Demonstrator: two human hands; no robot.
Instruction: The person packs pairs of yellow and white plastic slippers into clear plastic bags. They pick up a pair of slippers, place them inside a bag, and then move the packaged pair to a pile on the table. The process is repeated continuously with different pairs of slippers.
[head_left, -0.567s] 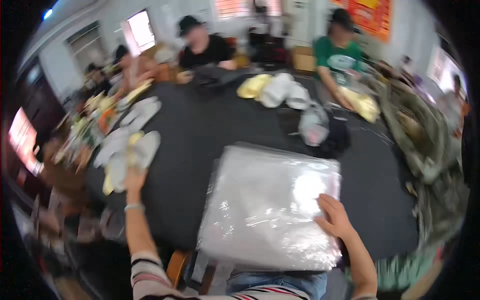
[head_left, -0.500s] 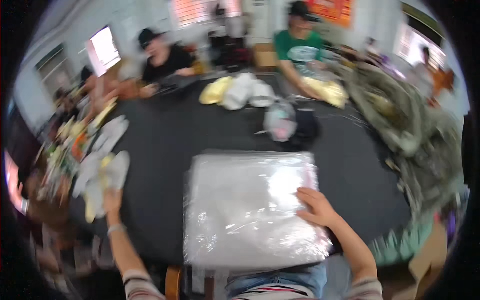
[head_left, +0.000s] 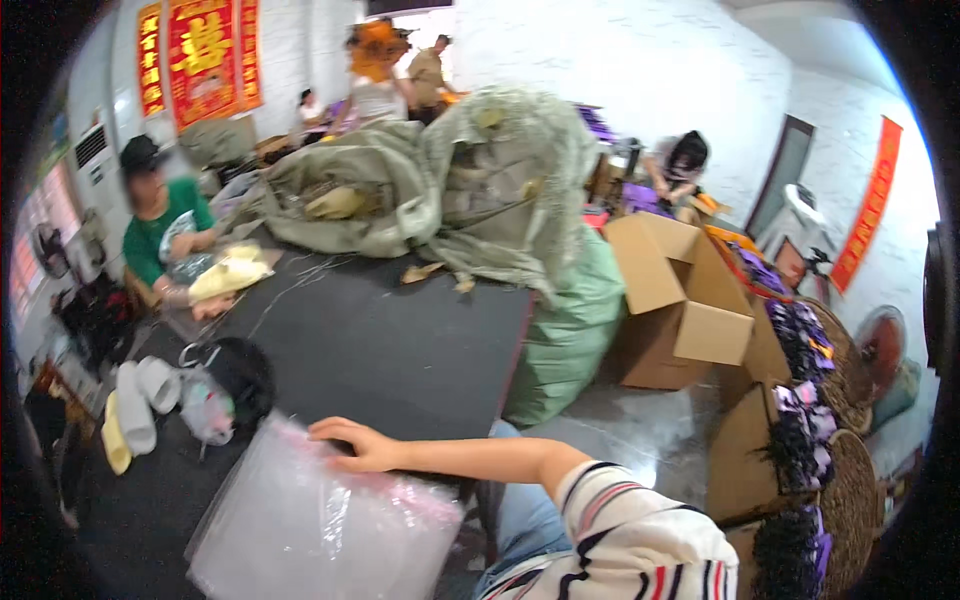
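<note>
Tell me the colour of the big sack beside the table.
Pale green sack, seen in the head view.

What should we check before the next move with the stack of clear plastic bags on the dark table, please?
1. Right hand on the stack of clear plastic bags: ok, it rests flat on the far edge.
2. Left hand in view: not ok, it is out of frame.
3. Stack fully on the dark table: cannot tell, the near corner seems to overhang.
4. Table beyond the stack bare: ok.
5. Pale slippers apart from the stack: ok, they lie to its left.
</note>
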